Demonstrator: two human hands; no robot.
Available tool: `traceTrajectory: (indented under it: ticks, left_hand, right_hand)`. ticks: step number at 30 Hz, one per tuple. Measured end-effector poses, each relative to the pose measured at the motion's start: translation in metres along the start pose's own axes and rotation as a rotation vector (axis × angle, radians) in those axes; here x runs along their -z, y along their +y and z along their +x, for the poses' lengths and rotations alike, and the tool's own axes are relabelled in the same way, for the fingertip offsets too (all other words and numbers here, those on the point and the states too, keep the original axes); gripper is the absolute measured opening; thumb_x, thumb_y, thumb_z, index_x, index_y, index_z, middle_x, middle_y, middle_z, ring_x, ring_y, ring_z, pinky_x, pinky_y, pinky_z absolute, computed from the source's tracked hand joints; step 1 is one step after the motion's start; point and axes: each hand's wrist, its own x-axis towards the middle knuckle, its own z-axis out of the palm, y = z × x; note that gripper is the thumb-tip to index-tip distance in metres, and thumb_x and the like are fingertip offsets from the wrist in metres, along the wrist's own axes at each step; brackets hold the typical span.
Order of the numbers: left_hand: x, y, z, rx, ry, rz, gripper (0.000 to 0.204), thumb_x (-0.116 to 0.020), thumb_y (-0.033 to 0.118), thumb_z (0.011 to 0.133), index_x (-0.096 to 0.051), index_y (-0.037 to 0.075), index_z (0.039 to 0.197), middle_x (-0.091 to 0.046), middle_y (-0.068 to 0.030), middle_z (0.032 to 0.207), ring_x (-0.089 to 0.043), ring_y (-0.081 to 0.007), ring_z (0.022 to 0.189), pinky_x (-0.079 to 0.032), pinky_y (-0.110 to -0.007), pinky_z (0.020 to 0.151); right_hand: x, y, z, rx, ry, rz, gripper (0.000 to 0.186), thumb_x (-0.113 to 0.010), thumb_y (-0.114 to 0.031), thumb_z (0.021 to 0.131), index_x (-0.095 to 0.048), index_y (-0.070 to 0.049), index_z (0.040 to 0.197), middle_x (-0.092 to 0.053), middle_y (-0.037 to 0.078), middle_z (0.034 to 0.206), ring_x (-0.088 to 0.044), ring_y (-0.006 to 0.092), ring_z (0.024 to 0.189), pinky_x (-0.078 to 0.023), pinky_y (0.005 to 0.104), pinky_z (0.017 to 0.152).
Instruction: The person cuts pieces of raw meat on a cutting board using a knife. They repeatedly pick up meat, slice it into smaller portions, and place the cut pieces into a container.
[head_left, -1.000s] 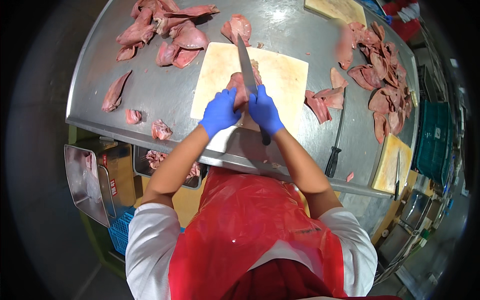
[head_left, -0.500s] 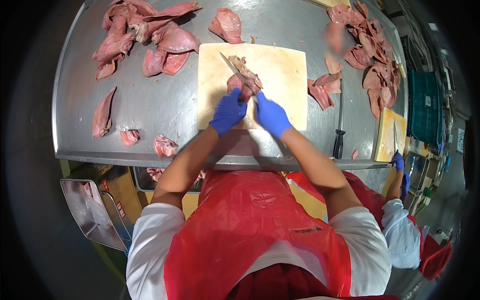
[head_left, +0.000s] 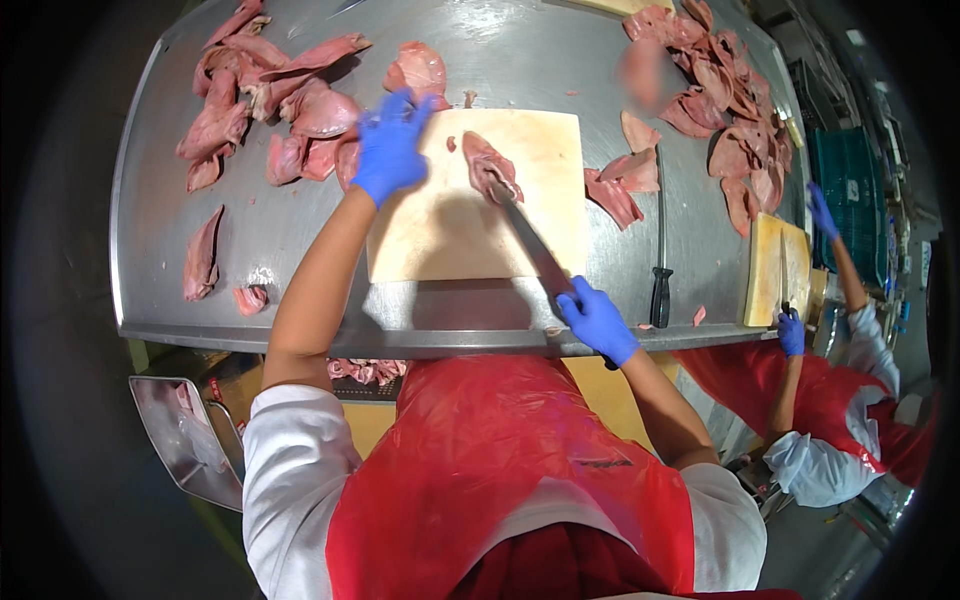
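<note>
My left hand (head_left: 392, 150), in a blue glove, is open with its fingers spread. It hovers over the far left corner of the cutting board (head_left: 410, 255), beside a rounded pink piece of meat (head_left: 416, 68). In my right hand (head_left: 597, 318), gloved in blue, is a knife (head_left: 532, 243) held by its handle at the near right of the board. The blade slants away to the left, its tip at a small piece of meat (head_left: 485, 160) on the board. A tiny meat scrap (head_left: 451, 144) lies near that piece.
Pink meat flaps lie in piles at far left (head_left: 215, 120) and far right (head_left: 735, 150). A rod-like tool with a black handle (head_left: 661, 298) rests right of the board. At the right, a co-worker's gloved hand (head_left: 790, 332) holds a knife by a smaller board (head_left: 765, 265).
My left hand has left the meat and moved far left, opening. My right hand has drawn back toward me with the knife. Pale tissue seen by the blade earlier is no longer visible on the board.
</note>
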Motion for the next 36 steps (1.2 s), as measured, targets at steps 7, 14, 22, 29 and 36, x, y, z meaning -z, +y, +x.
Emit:
traceTrajectory:
  ticks: [7, 14, 22, 29, 36]
  left_hand:
    - [-0.055, 0.031, -0.047, -0.049, -0.244, -0.654, 0.039, -0.069, 0.019, 0.082, -0.064, 0.008, 0.120, -0.066, -0.0169, 0.108, -0.064, -0.0308, 0.100, -0.049, -0.041, 0.091]
    - [-0.036, 0.082, -0.108, 0.352, -0.156, -0.714, 0.026, -0.070, 0.022, 0.085, -0.061, 0.006, 0.104, -0.064, -0.0158, 0.089, -0.065, -0.0312, 0.083, -0.051, -0.040, 0.075]
    - [-0.038, 0.101, -0.109, 0.374, -0.252, -0.582, 0.021, -0.064, 0.025, 0.085, -0.059, 0.012, 0.100, -0.061, -0.0145, 0.097, -0.064, -0.0359, 0.086, -0.051, -0.047, 0.076]
    - [-0.047, 0.102, -0.092, 0.256, -0.220, -0.506, 0.015, -0.064, 0.019, 0.083, -0.055, 0.010, 0.092, -0.057, -0.0149, 0.089, -0.061, -0.0369, 0.078, -0.050, -0.047, 0.070]
    - [-0.061, 0.051, -0.060, 0.471, -0.012, -0.363, 0.015, -0.063, 0.023, 0.087, -0.060, 0.009, 0.092, -0.063, -0.0175, 0.086, -0.063, -0.0382, 0.081, -0.051, -0.049, 0.069]
  right_hand:
    - [-0.015, -0.028, 0.022, -0.042, 0.258, 0.286, 0.034, -0.053, -0.013, 0.095, -0.049, -0.001, 0.126, -0.064, 0.022, 0.087, -0.065, 0.0345, 0.077, -0.050, 0.0426, 0.071]
    - [-0.044, -0.063, 0.084, 0.204, 0.405, -0.094, 0.027, -0.050, -0.017, 0.097, -0.050, -0.002, 0.119, -0.063, 0.028, 0.095, -0.062, 0.0462, 0.081, -0.050, 0.0516, 0.070]
    - [-0.036, -0.030, 0.022, -0.040, 0.186, -0.286, 0.028, -0.051, -0.025, 0.094, -0.047, -0.002, 0.109, -0.063, 0.029, 0.072, -0.062, 0.0490, 0.067, -0.047, 0.0596, 0.062]
    - [-0.017, -0.051, 0.165, 0.254, 0.108, -0.287, 0.028, -0.049, -0.023, 0.094, -0.048, 0.000, 0.109, -0.064, 0.032, 0.082, -0.063, 0.0503, 0.079, -0.049, 0.0579, 0.069]
    - [0.000, 0.023, -0.004, 0.127, -0.013, -0.141, 0.028, -0.053, -0.018, 0.093, -0.052, 0.004, 0.110, -0.062, 0.027, 0.073, -0.063, 0.0449, 0.068, -0.050, 0.0519, 0.066]
